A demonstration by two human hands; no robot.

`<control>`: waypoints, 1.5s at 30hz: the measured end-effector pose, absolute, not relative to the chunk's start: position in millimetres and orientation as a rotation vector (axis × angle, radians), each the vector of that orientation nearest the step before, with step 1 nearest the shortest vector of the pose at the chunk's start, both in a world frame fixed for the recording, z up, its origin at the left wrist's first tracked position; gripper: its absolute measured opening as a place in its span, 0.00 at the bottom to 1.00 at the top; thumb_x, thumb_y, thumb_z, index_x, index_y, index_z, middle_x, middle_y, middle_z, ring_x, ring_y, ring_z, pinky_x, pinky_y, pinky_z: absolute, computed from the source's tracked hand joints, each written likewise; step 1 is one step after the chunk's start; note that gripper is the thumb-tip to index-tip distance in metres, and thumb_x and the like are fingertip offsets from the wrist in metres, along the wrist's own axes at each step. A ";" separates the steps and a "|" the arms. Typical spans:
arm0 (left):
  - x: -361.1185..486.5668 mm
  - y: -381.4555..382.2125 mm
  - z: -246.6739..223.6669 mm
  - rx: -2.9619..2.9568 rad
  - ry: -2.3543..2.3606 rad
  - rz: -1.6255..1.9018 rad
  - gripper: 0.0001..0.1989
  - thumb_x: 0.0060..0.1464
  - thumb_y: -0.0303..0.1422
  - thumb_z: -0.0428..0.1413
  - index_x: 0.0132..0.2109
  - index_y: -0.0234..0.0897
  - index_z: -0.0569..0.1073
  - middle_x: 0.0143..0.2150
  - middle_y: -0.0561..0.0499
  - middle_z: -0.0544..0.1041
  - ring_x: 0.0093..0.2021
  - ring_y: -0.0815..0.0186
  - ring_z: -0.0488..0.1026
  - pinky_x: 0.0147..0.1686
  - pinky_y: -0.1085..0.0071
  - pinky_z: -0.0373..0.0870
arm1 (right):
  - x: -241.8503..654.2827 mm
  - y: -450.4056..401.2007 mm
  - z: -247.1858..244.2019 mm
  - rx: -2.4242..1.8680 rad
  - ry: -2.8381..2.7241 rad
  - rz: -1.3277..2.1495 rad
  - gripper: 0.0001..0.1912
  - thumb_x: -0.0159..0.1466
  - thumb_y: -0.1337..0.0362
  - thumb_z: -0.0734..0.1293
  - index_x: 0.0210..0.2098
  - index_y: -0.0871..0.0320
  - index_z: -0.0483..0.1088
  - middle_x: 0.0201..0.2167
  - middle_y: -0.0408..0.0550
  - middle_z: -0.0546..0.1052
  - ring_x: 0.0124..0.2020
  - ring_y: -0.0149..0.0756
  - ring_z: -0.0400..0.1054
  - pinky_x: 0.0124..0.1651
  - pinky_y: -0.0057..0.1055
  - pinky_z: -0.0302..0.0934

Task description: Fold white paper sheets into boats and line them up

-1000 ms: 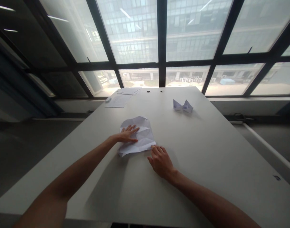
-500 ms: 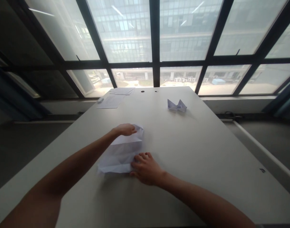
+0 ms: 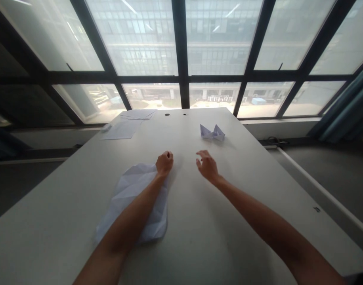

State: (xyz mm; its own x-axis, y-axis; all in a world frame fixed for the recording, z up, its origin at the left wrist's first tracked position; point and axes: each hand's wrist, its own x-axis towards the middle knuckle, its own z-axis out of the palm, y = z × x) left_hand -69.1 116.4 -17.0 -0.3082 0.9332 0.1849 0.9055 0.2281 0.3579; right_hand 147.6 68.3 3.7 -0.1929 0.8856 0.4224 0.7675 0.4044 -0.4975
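A creased white sheet of paper [image 3: 134, 189] lies opened out on the table, left of centre, partly covered by my left forearm. At its far right corner my left hand [image 3: 165, 162] is closed, with the paper's corner running in under it; the pinch itself is hidden. My right hand [image 3: 207, 165] is held over the table to the right, apart from the sheet. Its fingers are bent but spread, and nothing is in them. Beyond that hand stands a folded white paper piece with two pointed ends [image 3: 213, 133].
Several flat white sheets [image 3: 122, 130] lie at the table's far left, with a small pale object [image 3: 106, 128] beside them. Two dark round holes, one being the larger hole [image 3: 167, 114], sit near the far edge. Tall windows rise behind the white table [image 3: 187, 221].
The paper has opened out and come nearer and to the left. My right hand has left it, moving forward and right. My left hand's fingers have curled closed. The view has turned slightly right.
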 end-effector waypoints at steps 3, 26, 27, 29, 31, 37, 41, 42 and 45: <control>-70.7 115.3 -17.8 1.841 2.381 0.683 0.24 0.67 0.41 0.37 0.42 0.38 0.76 0.40 0.40 0.79 0.41 0.55 0.75 0.34 0.67 0.58 | 182.3 150.1 12.3 -1.677 -1.876 0.057 0.22 0.66 0.69 0.60 0.59 0.59 0.65 0.61 0.59 0.65 0.53 0.46 0.67 0.52 0.38 0.62; -46.3 105.0 -7.7 1.059 1.015 1.155 0.38 0.53 0.47 0.62 0.67 0.42 0.60 0.68 0.37 0.61 0.49 0.57 0.76 0.43 0.63 0.77 | 153.8 71.7 3.9 -1.042 -2.303 -0.204 0.11 0.69 0.73 0.57 0.37 0.59 0.71 0.36 0.53 0.73 0.41 0.42 0.63 0.46 0.36 0.59; -43.6 102.3 -7.4 1.096 1.004 1.096 0.37 0.53 0.45 0.63 0.66 0.41 0.61 0.67 0.38 0.63 0.49 0.57 0.76 0.43 0.63 0.77 | 151.2 53.0 1.7 -1.006 -2.316 -0.163 0.11 0.68 0.73 0.58 0.36 0.59 0.71 0.36 0.53 0.73 0.41 0.42 0.64 0.46 0.36 0.59; -36.8 97.4 -8.1 1.239 1.016 0.987 0.32 0.54 0.42 0.62 0.63 0.38 0.68 0.60 0.40 0.72 0.48 0.58 0.76 0.42 0.64 0.76 | 148.3 22.1 -1.2 -0.980 -2.306 -0.029 0.11 0.68 0.73 0.59 0.35 0.59 0.72 0.35 0.52 0.74 0.40 0.42 0.65 0.46 0.36 0.60; -27.8 93.1 -10.0 1.448 1.080 0.906 0.23 0.55 0.40 0.60 0.55 0.34 0.76 0.48 0.43 0.80 0.43 0.58 0.77 0.40 0.64 0.75 | 148.8 1.5 -2.9 -1.017 -2.209 0.188 0.08 0.67 0.69 0.62 0.34 0.58 0.73 0.34 0.50 0.76 0.40 0.41 0.67 0.46 0.37 0.61; 3.4 75.2 -16.7 1.936 1.241 1.003 0.14 0.58 0.34 0.55 0.45 0.34 0.81 0.37 0.48 0.83 0.36 0.61 0.79 0.37 0.69 0.74 | 166.8 0.9 -11.0 -1.258 -1.586 0.802 0.12 0.64 0.60 0.65 0.36 0.58 0.79 0.32 0.49 0.81 0.31 0.37 0.73 0.37 0.32 0.65; 12.5 66.9 -23.2 2.020 1.156 0.946 0.14 0.54 0.35 0.60 0.47 0.36 0.81 0.39 0.47 0.83 0.34 0.63 0.79 0.34 0.71 0.74 | 179.7 15.6 -18.6 -1.255 -1.302 0.969 0.13 0.60 0.58 0.67 0.30 0.62 0.77 0.25 0.49 0.80 0.22 0.35 0.71 0.25 0.29 0.63; 12.8 66.6 -24.9 1.995 1.163 0.936 0.14 0.53 0.33 0.60 0.47 0.36 0.81 0.38 0.47 0.83 0.33 0.63 0.79 0.33 0.72 0.74 | 181.9 16.7 -20.1 -1.229 -1.254 1.009 0.13 0.60 0.57 0.67 0.29 0.61 0.76 0.24 0.49 0.79 0.20 0.34 0.71 0.23 0.27 0.62; 12.4 66.4 -26.9 1.967 1.190 0.934 0.11 0.54 0.31 0.59 0.44 0.36 0.82 0.34 0.48 0.81 0.30 0.66 0.77 0.31 0.74 0.72 | 187.2 15.8 -23.8 -1.233 -1.173 1.023 0.15 0.59 0.54 0.67 0.30 0.61 0.75 0.24 0.49 0.79 0.16 0.32 0.68 0.17 0.26 0.57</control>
State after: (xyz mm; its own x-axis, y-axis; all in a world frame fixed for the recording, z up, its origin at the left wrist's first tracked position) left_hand 12.4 66.4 -26.9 0.3349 0.9112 0.2398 0.4496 -0.3781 0.8093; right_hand 187.2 15.8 -23.8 0.1383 0.9862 0.0914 0.0432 0.0862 -0.9953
